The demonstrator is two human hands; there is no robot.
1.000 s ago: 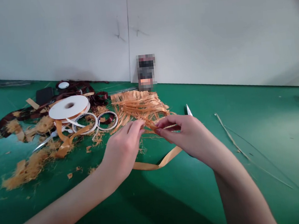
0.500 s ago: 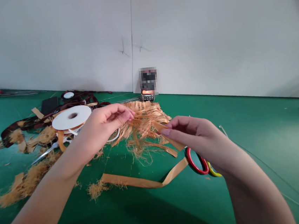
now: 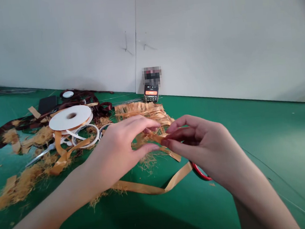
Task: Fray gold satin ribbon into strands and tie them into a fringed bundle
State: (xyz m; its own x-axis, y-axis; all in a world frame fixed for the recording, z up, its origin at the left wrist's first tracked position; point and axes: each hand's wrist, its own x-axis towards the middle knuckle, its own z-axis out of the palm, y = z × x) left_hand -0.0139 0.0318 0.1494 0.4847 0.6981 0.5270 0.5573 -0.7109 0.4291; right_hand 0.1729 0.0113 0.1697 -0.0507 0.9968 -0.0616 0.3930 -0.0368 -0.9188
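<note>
My right hand (image 3: pixel 198 142) pinches an orange ribbon (image 3: pixel 151 187) between thumb and fingers above the green table (image 3: pixel 252 144). The ribbon trails down in a loop onto the table, with a frayed end near my left forearm. My left hand (image 3: pixel 123 146) has come up against the right, its fingertips closed on the ribbon's frayed threads at the pinch. Just behind both hands lies a heap of pulled orange threads (image 3: pixel 144 111).
A white ribbon spool (image 3: pixel 70 117) with loose rings, dark brown ribbon (image 3: pixel 21 123), silver scissors (image 3: pixel 41 154) and orange fluff sit at the left. Red-handled scissors (image 3: pixel 200 173) lie under my right wrist. A phone (image 3: pixel 151 92) leans on the white wall.
My left hand had drawn away to the left with threads, then came back to the ribbon end in my right hand. The view shifted slightly.
</note>
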